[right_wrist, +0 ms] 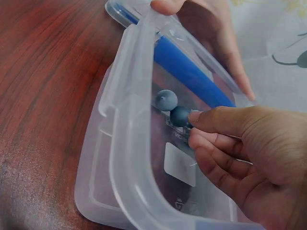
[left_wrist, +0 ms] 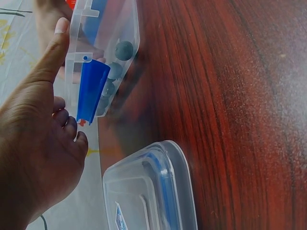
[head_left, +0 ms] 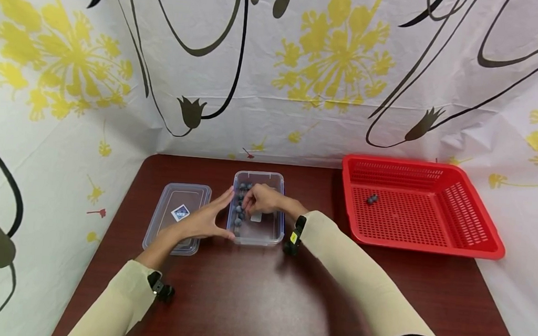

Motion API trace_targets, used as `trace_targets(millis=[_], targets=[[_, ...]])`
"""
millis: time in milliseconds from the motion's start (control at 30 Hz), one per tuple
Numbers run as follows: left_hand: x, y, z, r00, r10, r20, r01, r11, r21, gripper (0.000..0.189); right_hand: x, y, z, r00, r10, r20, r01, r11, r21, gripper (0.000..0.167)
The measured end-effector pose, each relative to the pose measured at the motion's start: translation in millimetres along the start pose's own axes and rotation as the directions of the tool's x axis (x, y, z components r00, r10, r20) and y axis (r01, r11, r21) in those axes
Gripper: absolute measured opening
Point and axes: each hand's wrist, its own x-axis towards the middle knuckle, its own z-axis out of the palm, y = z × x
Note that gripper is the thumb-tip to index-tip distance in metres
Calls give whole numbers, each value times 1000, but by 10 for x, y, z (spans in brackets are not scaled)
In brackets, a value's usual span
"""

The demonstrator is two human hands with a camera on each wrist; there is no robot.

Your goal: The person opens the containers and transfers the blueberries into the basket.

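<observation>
A clear plastic container (head_left: 257, 239) with blue clips stands on the table, several blueberries (head_left: 238, 222) lined along its left side. Reaching inside, my right hand (head_left: 263, 199) has thumb and fingertips together at a dark blueberry (right_wrist: 180, 116), pinching it close to the container's floor. Another blueberry (right_wrist: 166, 100) lies right beside that one. My left hand (head_left: 205, 221) spans the container's left side, thumb by the near corner and fingers stretched toward the far one. In the left wrist view, a blue clip (left_wrist: 92, 91) hangs folded out beside the left hand (left_wrist: 45, 129).
Left of the container lies its clear lid (head_left: 163, 207) with a blue-and-white label. A red perforated basket (head_left: 415, 243) stands at the right, holding a few blueberries (head_left: 372, 199). Patterned cloth (head_left: 266, 83) rises behind the dark wooden table (head_left: 239, 303).
</observation>
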Motion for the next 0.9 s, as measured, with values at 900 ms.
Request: trace_targets(millis=[900], targets=[[-7,14,-20,1000,-1,6,1,996,89,125,67,-6,191,999,-34,-2,34,999,-10,11]])
